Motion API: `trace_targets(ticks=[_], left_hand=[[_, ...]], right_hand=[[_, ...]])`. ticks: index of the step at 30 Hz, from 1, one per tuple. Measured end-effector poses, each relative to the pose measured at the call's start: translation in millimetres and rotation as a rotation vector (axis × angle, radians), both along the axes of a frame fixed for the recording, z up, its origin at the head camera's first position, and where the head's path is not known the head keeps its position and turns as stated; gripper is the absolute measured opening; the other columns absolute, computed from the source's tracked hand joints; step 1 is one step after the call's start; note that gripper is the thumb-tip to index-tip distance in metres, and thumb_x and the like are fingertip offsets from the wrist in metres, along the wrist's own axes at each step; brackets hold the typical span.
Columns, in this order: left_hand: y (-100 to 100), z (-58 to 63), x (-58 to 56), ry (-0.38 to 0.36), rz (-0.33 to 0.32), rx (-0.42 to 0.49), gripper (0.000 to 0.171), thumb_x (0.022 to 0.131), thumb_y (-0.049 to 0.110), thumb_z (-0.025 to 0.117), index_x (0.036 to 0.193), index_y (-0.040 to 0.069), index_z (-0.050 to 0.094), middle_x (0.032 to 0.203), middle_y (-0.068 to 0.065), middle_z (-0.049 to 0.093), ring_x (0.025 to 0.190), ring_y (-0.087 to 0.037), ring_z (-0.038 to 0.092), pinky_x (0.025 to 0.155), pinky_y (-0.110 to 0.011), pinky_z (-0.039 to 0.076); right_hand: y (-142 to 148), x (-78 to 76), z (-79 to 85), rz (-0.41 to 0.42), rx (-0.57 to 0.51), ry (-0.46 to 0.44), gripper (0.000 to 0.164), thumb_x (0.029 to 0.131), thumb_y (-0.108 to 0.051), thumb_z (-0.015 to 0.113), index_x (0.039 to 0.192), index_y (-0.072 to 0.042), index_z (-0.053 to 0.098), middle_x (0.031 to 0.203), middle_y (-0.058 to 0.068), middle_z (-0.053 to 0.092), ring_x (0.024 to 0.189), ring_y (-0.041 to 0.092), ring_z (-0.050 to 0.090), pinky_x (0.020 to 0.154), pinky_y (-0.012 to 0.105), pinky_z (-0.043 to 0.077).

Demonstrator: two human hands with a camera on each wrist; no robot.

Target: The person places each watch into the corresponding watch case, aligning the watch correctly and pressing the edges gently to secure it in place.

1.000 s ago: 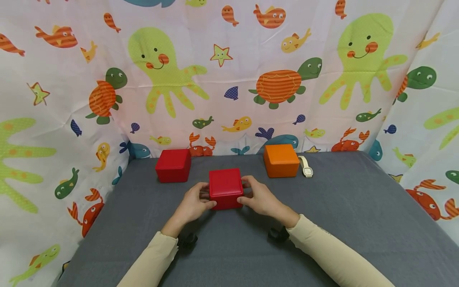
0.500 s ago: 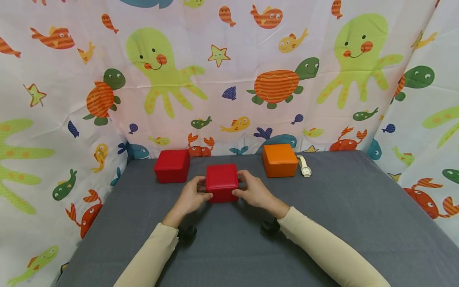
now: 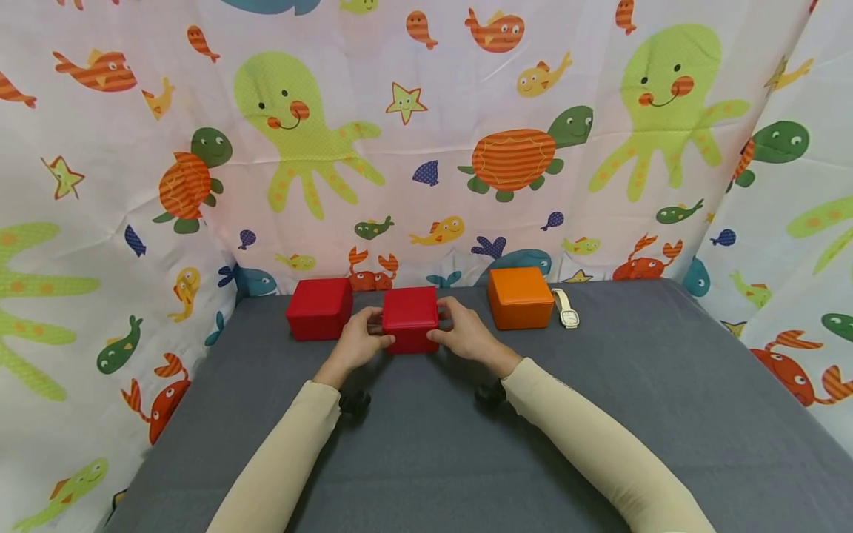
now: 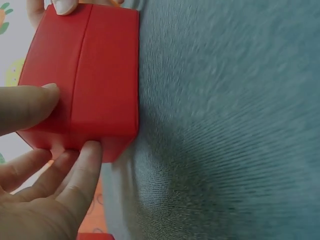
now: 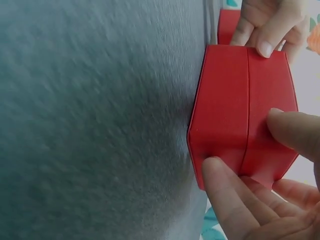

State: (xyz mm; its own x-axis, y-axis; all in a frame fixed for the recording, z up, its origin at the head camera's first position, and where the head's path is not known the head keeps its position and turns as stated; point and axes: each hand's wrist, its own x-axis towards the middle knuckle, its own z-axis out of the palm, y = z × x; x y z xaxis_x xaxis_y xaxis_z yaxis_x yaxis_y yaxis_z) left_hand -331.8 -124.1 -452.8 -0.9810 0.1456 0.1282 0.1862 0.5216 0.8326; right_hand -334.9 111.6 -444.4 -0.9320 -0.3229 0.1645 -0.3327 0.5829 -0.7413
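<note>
A closed red box [image 3: 410, 314] with a lid seam around it sits mid-table toward the back, gripped from both sides. My left hand [image 3: 355, 344] has its thumb on the front of the lid and its fingers against the left side, as the left wrist view of the box [image 4: 105, 75] shows. On the opposite side, my right hand [image 3: 466, 333] holds it the same way. In the right wrist view its thumb [image 5: 292, 130] presses the front above the seam, while its fingers lie along the side. The underside of the box is hidden.
To the left stands a second red box [image 3: 320, 309]. An orange box [image 3: 520, 298] is at the back right, with a pale-strapped wristwatch [image 3: 566, 309] lying beside it. A patterned curtain [image 3: 426, 148] rises behind the grey table [image 3: 426, 459].
Both hands have moved the gripped red box away from me toward the back edge, roughly level with the other boxes. The other boxes and the wristwatch stay put.
</note>
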Motion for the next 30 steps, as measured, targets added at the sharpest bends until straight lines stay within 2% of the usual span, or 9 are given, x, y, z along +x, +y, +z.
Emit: trace_targets(ticks=[5,10,19,25,30], left_hand=[[-0.5,0.3,-10.8,-0.005,-0.001,0.01,0.063,0.083,0.008,0.073,0.138,0.0,0.044,0.131,-0.017,0.053,0.112,-0.03,0.059,0.089,-0.042,0.052],[-0.3,-0.1,-20.6,-0.018,0.001,0.024,0.064,0.085,0.01,0.071,0.141,0.002,0.042,0.133,-0.016,0.052,0.115,-0.03,0.057,0.091,-0.042,0.05],[1.9,-0.6,-33.1,-0.025,0.016,0.045,0.061,0.085,0.009,0.071,0.14,0.003,0.044,0.132,-0.016,0.052,0.116,-0.031,0.056,0.092,-0.042,0.05],[2.1,-0.8,-34.9,-0.022,0.014,0.051,0.06,0.086,0.009,0.07,0.14,0.003,0.043,0.133,-0.016,0.052,0.117,-0.031,0.055,0.092,-0.043,0.049],[2.4,0.2,-30.2,-0.008,0.016,0.017,0.06,0.087,0.01,0.069,0.14,0.0,0.042,0.133,-0.018,0.051,0.117,-0.033,0.054,0.093,-0.044,0.049]], right_hand=[[-1.5,-13.3,-0.5,-0.013,0.003,-0.008,0.062,0.086,-0.025,0.072,0.137,-0.008,0.041,0.123,0.013,0.059,0.1,0.024,0.063,0.081,0.038,0.055],[-2.2,-24.1,-0.8,-0.036,0.002,-0.008,0.063,0.087,-0.025,0.071,0.139,-0.009,0.04,0.121,0.013,0.06,0.101,0.024,0.062,0.083,0.039,0.054],[-3.9,-32.5,1.0,-0.048,0.001,-0.009,0.064,0.087,-0.025,0.071,0.14,-0.008,0.04,0.12,0.013,0.061,0.101,0.024,0.061,0.084,0.04,0.053],[-4.0,-34.9,0.4,-0.053,-0.002,-0.003,0.066,0.087,-0.026,0.071,0.142,-0.009,0.039,0.121,0.012,0.061,0.101,0.024,0.061,0.083,0.039,0.053],[-4.0,-33.7,-1.1,-0.052,-0.008,-0.004,0.064,0.088,-0.025,0.07,0.142,-0.009,0.039,0.121,0.013,0.061,0.1,0.023,0.061,0.082,0.039,0.054]])
